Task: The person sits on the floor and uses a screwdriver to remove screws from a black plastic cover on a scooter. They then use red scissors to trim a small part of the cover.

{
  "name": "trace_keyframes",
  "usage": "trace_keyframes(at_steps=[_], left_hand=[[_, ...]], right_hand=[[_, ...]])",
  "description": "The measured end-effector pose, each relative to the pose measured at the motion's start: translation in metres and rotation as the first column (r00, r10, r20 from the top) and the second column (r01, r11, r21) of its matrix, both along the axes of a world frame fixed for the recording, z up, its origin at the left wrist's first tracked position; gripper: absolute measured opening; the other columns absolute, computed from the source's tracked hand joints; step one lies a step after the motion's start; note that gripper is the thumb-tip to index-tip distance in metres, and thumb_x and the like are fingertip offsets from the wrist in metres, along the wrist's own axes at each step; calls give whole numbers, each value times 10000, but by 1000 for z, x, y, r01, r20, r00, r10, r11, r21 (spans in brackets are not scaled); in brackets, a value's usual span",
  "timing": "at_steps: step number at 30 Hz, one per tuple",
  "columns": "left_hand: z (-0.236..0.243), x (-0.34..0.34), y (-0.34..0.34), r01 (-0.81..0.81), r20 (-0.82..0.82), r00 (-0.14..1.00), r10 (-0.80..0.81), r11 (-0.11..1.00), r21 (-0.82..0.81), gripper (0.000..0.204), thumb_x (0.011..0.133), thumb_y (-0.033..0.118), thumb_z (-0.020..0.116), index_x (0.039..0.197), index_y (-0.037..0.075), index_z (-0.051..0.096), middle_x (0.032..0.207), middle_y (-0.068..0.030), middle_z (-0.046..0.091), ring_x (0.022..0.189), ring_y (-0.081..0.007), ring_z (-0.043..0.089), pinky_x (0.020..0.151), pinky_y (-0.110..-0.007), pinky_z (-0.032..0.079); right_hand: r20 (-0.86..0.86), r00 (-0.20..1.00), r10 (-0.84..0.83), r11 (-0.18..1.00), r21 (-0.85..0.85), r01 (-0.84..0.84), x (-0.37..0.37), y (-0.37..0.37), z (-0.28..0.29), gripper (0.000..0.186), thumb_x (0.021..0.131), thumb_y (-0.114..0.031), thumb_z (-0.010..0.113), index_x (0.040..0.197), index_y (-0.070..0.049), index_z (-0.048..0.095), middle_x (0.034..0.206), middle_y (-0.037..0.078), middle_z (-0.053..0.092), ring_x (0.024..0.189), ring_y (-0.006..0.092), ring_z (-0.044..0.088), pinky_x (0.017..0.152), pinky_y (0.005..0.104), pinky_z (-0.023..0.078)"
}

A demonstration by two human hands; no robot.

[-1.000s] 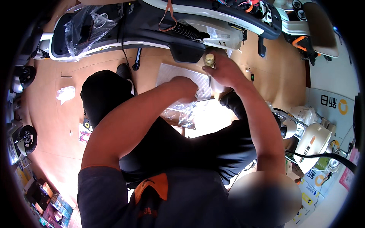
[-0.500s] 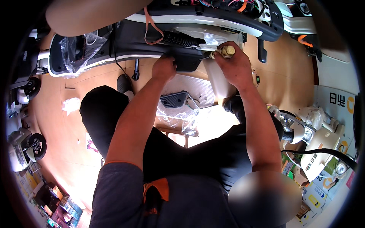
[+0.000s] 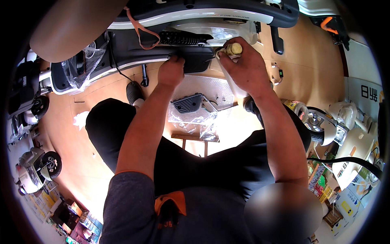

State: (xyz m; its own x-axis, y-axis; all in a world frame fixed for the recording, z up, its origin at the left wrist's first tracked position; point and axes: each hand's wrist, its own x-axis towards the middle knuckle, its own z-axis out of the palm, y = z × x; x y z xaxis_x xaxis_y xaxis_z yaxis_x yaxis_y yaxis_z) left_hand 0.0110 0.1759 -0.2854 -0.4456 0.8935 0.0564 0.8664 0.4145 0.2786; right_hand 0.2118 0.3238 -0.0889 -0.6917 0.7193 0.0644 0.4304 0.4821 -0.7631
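My left hand grips the edge of the black plastic panel low on the scooter body, its fingers curled. My right hand is closed round a tool with a bulky yellowish, wrapped handle, whose thin dark shaft points left at the panel's right end. A coil-spring shock absorber and an orange-pink loop lie just above. Below my hands, a grey ribbed part with a bracket rests on bubble wrap. A pale plastic piece is partly hidden under my right hand.
My knees frame a wooden frame and plastic film. Clear film hangs on the scooter's left end. Scooters stand at left; white body parts, a wheel and boxes fill the right. A large tan shape fills the upper left.
My left hand has risen from over the bubble wrap to the black panel, uncovering the grey part. My right hand has moved slightly up with the tool. The tan shape has entered at upper left.
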Motion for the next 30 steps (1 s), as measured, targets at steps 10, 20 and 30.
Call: trace_keyframes(at_steps=[10, 20, 30], left_hand=[[-1, -2, 11, -92, 87, 992, 94, 995, -34, 89, 876, 143, 666, 939, 114, 723, 1050, -164, 705, 920, -370, 711, 794, -489, 586], [2, -3, 15, -96, 111, 988, 105, 992, -79, 92, 873, 144, 670, 938, 111, 727, 1037, -166, 702, 973, -354, 699, 853, -464, 581], [1, -8, 15, -107, 151, 981, 124, 988, -111, 87, 871, 148, 676, 930, 111, 728, 1050, -169, 706, 998, -356, 697, 880, -464, 575]], right_hand=[[-13, 1000, -2, 999, 34, 2, 3, -2, -11, 268, 881, -244, 782, 1042, -72, 654, 894, 182, 729, 861, 395, 712, 773, 459, 564], [22, 1000, -9, 998, 63, 8, 1, -1, -24, 259, 873, -244, 788, 1022, -70, 668, 892, 173, 735, 875, 385, 714, 778, 461, 563], [164, 986, 27, 997, 69, -39, 0, -1, -18, 361, 928, -252, 762, 1195, -53, 622, 1065, 190, 755, 1003, 343, 750, 897, 389, 573]])
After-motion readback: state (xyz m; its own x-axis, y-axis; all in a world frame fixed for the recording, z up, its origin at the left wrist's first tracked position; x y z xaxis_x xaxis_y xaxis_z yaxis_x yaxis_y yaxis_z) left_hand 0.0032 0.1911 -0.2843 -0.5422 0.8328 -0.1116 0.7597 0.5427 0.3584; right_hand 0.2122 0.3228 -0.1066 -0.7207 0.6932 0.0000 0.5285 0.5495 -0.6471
